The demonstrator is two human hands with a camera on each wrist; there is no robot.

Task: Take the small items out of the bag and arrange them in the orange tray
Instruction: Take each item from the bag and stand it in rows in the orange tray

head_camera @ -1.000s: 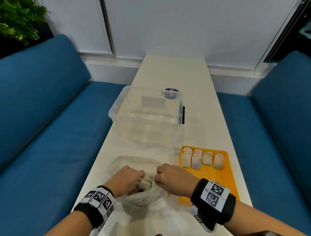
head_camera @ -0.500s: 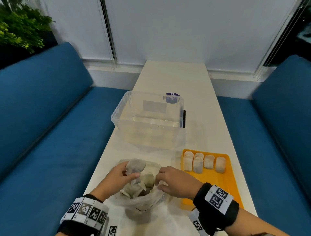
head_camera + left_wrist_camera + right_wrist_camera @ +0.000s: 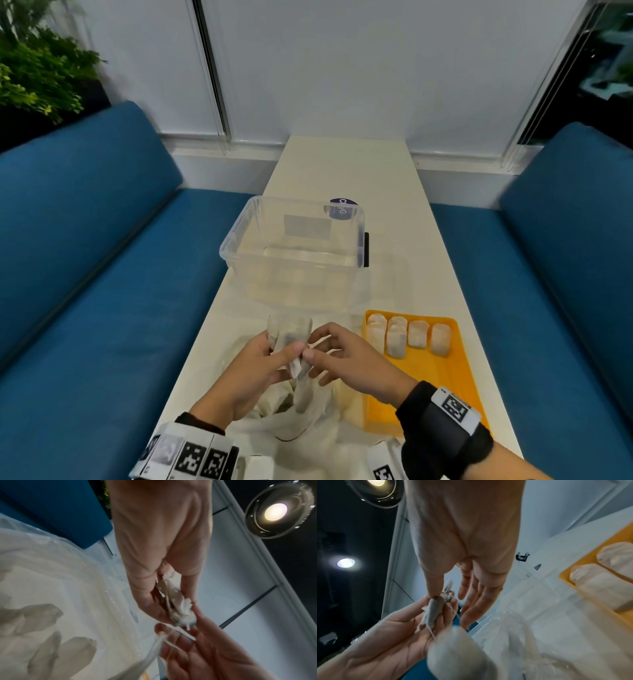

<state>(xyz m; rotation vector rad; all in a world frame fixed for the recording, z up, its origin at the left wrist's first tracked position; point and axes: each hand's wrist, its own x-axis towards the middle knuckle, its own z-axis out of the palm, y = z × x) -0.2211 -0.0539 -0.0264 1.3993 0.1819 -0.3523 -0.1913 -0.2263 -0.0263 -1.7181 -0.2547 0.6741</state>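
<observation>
A clear plastic bag (image 3: 310,423) with several tea bags lies on the white table at the near edge. Above it my left hand (image 3: 287,350) holds one tea bag (image 3: 290,329) upright in its curled fingers. My right hand (image 3: 309,357) meets it and pinches the paper tag and strings between thumb and forefinger. A second tea bag (image 3: 304,394) dangles from those strings into the bag. The held tea bag (image 3: 178,601) shows edge-on in the left wrist view. To the right lies the orange tray (image 3: 436,380), with a row of several tea bags (image 3: 397,337) at its far end.
A large clear plastic box (image 3: 236,255) stands empty on the table just beyond the bag and tray. Blue sofas flank the narrow table (image 3: 342,164) on both sides. A green plant (image 3: 30,78) sits at the far left.
Both hands came up out of the bag. The left hand lifted a tea bag above it, and the right hand let go of the bag and took hold of the tag and strings.
</observation>
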